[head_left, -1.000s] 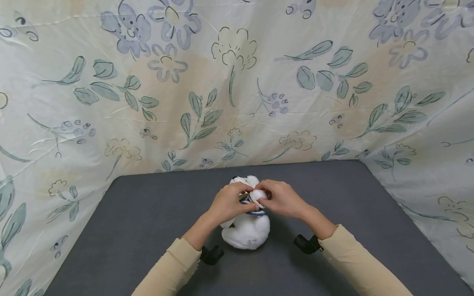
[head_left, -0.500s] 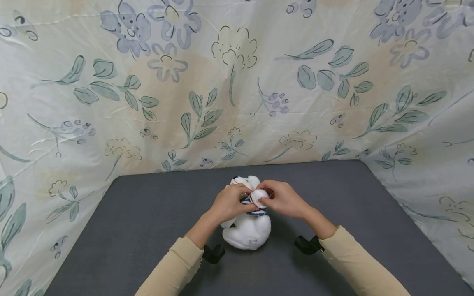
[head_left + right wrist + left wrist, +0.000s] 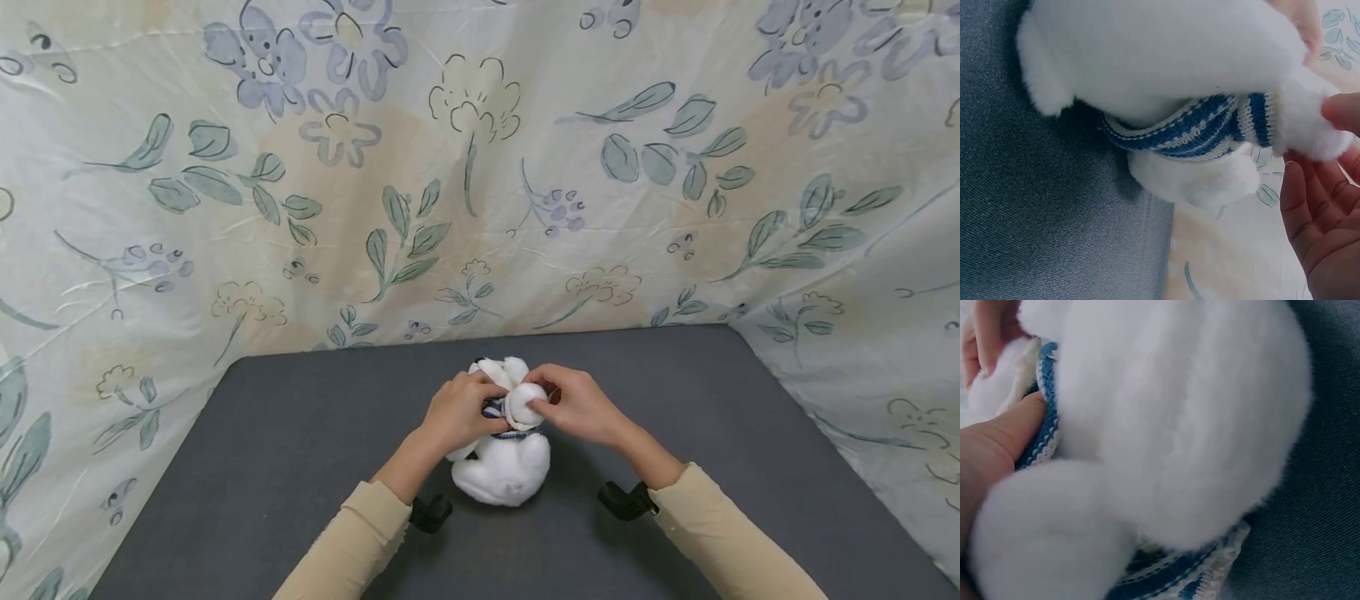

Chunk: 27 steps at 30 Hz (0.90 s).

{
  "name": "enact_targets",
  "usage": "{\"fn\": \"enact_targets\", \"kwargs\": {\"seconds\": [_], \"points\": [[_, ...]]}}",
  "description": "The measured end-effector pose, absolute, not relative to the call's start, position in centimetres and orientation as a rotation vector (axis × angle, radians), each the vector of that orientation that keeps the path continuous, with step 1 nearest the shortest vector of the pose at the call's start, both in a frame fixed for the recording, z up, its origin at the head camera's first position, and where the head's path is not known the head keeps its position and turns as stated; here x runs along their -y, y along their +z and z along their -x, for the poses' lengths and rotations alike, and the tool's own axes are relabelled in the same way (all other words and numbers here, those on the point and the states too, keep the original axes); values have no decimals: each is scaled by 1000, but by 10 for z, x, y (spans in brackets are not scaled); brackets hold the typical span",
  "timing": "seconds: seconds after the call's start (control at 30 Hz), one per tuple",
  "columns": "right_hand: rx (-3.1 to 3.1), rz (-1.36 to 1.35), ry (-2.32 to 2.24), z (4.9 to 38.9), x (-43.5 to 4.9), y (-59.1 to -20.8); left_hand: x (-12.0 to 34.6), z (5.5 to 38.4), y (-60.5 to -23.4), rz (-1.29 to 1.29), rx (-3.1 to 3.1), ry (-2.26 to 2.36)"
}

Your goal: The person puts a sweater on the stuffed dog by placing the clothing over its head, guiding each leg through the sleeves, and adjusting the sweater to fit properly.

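A white plush toy (image 3: 501, 471) lies on the table, its fur filling much of both wrist views. It wears a blue-and-white striped knitted sweater (image 3: 1194, 131). My left hand (image 3: 463, 408) holds the sweater near the sleeve; in the left wrist view its thumb (image 3: 1019, 425) presses into the knit edge. My right hand (image 3: 581, 404) pinches the toy's white paw (image 3: 1310, 122), which pokes out of the sleeve's cream cuff. In the right wrist view its thumb lies on one side of the paw and fingers on the other. The left hand's fingertips are partly hidden.
A dark grey table (image 3: 300, 467) lies beneath the toy. Behind it and at the sides hangs a floral cloth (image 3: 480, 208). A black wrist camera (image 3: 431, 514) sits under the left wrist, another camera (image 3: 626, 500) under the right.
More of the white paw shows beyond the cuff, and the sleeve has slid back along the toy's arm. My left fingers have shifted slightly left; the right hand stays nearly in place.
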State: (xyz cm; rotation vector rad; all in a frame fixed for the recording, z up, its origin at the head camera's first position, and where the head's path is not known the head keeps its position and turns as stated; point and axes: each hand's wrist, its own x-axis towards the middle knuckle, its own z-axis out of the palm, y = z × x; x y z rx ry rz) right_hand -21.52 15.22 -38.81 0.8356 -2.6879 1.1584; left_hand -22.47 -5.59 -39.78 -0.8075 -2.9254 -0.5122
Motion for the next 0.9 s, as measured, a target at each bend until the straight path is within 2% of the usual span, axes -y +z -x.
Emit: {"fn": "enact_targets", "kwargs": {"seconds": [0.23,0.53,0.7,0.9], "points": [[2710,-820,1224,219,-154,-390,57,225,-394,820,2964,-476],[2719,-818,1305,221,-157,-392,48,222,-387,1007,2816,-513],[2718,-818,1315,221,-156,-392,43,228,-385,1092,2790,-688],[2720,-791,1348,220,-156,-393,41,233,-385,1088,2836,-702]]}}
